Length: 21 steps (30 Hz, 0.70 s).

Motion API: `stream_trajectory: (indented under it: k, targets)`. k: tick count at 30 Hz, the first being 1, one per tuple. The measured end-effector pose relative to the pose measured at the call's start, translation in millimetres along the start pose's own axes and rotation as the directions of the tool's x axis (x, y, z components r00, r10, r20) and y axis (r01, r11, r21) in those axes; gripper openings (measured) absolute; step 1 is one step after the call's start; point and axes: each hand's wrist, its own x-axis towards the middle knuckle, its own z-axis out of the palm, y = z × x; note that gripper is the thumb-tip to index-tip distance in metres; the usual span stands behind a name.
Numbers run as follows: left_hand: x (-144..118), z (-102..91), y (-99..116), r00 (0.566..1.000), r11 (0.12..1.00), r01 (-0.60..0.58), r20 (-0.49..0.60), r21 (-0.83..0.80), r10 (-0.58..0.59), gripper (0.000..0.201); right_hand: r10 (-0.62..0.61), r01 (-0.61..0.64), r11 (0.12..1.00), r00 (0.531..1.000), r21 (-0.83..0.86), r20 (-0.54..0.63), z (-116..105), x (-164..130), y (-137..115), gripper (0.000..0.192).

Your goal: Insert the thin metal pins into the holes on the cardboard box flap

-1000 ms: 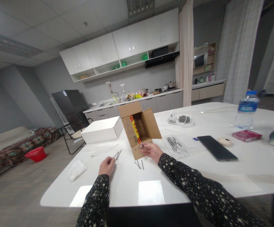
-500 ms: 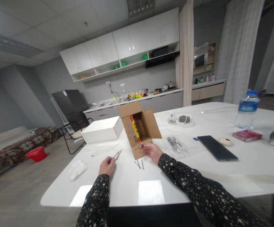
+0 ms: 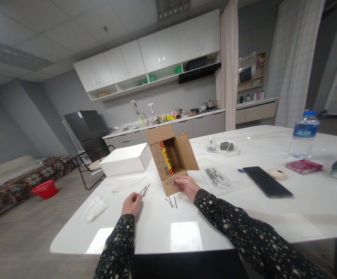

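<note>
An open cardboard box with a red-and-yellow strip stands tilted on the white table, its flaps spread. Several small shiny pieces show on its left side. At its lower flap is my right hand, fingers pinched together around something small that I cannot make out. My left hand is closed at the ends of thin dark metal rods, left of the box. More thin metal rods lie below the flap. A clear plastic case with several metal tools lies right of my right hand.
A white box and crumpled white tissue are on the left. To the right are a black phone, a round beige object, a pink box and a water bottle. A coiled white cable lies farther back.
My right hand's fingers have shifted slightly at the lower flap. My left hand, the rods and the cardboard box look the same.
</note>
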Motion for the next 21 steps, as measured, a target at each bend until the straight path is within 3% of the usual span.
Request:
stream_trajectory:
  k: [5, 10, 16, 21]
  targets:
    - [-1, -0.9, 2, 1.0, 1.0, -0.003, -0.008, 0.01, 0.003, 0.029, -0.06, 0.06, 0.994, 0.998, -0.092, 0.005, 0, 3, 6, 0.023]
    - [-2, -1.3, 3, 1.0, 1.0, -0.006, -0.013, 0.003, 0.006, 0.028, -0.164, 0.166, 0.94, 0.986, -0.298, 0.03, 3, 2, 9, 0.017]
    - [-1, 0.2, 1, 1.0, 1.0, 0.0, -0.013, -0.015, 0.0, 0.029, -0.295, 0.344, 0.707, 0.938, -0.618, 0.185, 4, -6, 11, 0.006]
    - [0, -0.7, 0, 1.0, 1.0, -0.02, -0.004, 0.015, 0.02, 0.03, -0.27, 0.414, 0.514, 0.91, -0.752, 0.316, 4, -14, 14, 0.008]
